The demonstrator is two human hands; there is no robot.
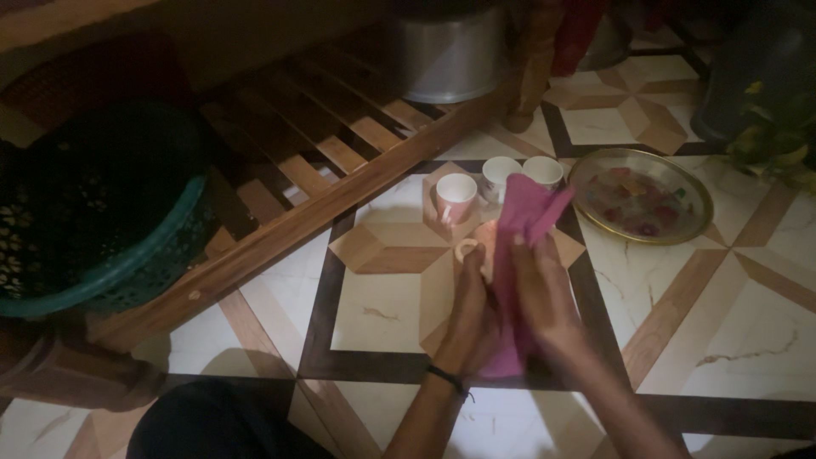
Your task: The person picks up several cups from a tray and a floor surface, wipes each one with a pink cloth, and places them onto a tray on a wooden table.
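The floor (705, 323) under me is pale tile with brown geometric bands, dim in this light. To my left a slatted wooden frame (323, 161) runs across it at a slant, and a big dark green basket (110, 221) sits at its near end. A metal pot (446, 51) stands behind the frame at the top. A round metal plate (639, 197) with a coloured pattern lies on the floor to the right, just beyond my hands.

Between frame and plate three pale cups stand close together on the tiles: one (456, 195) nearest the frame, a second (500, 174) behind it, a third (544, 172) next to the plate.

My cloth (523, 217) is pink; it runs up from between my hands and its top corner stands in front of the cups. My right hand (548, 297) lies over the cloth with fingers pressed on it, a closed grip on the fabric. My left hand (472, 310), a dark band at the wrist, is curled around a fourth cup (476, 246), pale with a small handle showing to the left; that grip is closed on it. The cup sits against the cloth, held above the floor just short of the other three. How much of it the cloth covers I cannot tell.
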